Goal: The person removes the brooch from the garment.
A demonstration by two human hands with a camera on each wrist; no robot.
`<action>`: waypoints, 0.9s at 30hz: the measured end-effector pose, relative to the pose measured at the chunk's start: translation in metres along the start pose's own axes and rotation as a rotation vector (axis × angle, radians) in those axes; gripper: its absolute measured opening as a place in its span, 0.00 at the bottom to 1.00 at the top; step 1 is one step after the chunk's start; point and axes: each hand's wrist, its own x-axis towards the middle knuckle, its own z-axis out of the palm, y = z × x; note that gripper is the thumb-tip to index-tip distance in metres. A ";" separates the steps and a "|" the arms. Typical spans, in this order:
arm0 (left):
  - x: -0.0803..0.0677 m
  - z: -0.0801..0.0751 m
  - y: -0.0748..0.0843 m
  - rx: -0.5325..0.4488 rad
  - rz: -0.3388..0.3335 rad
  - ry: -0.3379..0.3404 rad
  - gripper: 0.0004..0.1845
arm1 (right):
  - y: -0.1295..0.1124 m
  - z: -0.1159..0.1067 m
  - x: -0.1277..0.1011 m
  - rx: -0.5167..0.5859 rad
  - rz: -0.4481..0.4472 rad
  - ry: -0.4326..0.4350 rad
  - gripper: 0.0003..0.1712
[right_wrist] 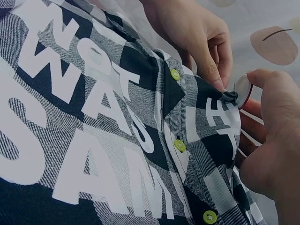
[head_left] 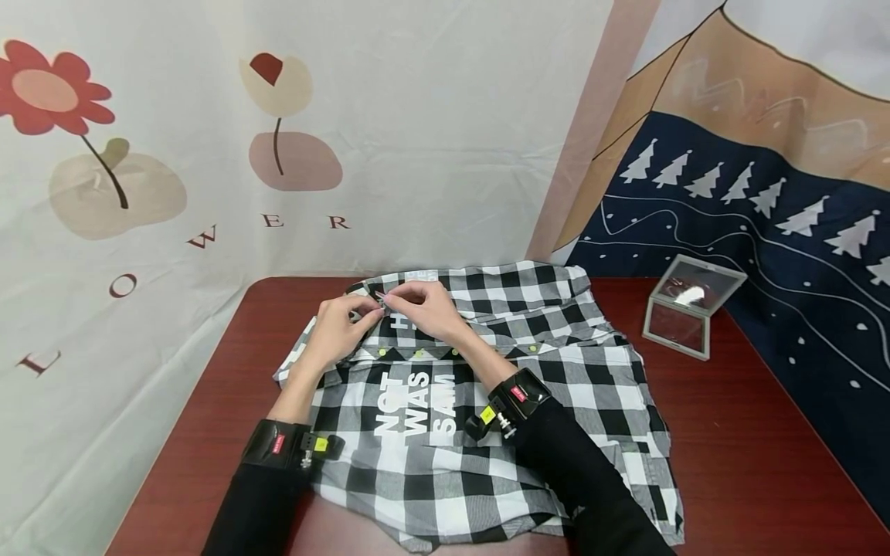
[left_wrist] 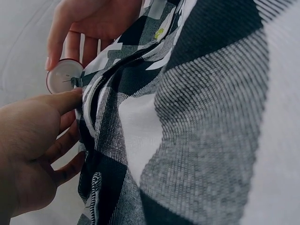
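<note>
A black-and-white checked shirt [head_left: 549,386] with white lettering lies spread on the table. My left hand [head_left: 341,328] pinches a fold of its cloth near the far left edge, thumb and index finger together. Thumb and fingers of my right hand [head_left: 431,309] hold a round pin badge [left_wrist: 60,78], whitish with a red rim, against that fold. In the left wrist view a thin pin shows across the badge's face, its end right at the bunched cloth. The right wrist view has the badge [right_wrist: 243,89] nearly edge-on between the two hands.
Yellow-green buttons [right_wrist: 179,145] run along the shirt's placket. An open clear case [head_left: 677,320] with a pale frame sits on the right of the reddish-brown table [head_left: 737,432]. Printed cloths hang behind: a flowered one [head_left: 452,116] and a dark blue one [head_left: 799,309].
</note>
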 end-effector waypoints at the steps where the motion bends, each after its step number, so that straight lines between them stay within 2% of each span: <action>1: 0.000 0.000 0.000 -0.001 0.001 0.000 0.04 | 0.000 0.000 0.000 0.002 0.002 0.002 0.16; 17: 0.000 0.000 0.001 0.015 0.013 0.001 0.04 | -0.001 -0.001 -0.002 0.011 -0.003 0.023 0.16; 27: -0.001 -0.002 0.000 0.035 0.024 0.000 0.04 | 0.000 -0.003 -0.003 -0.045 0.002 0.026 0.17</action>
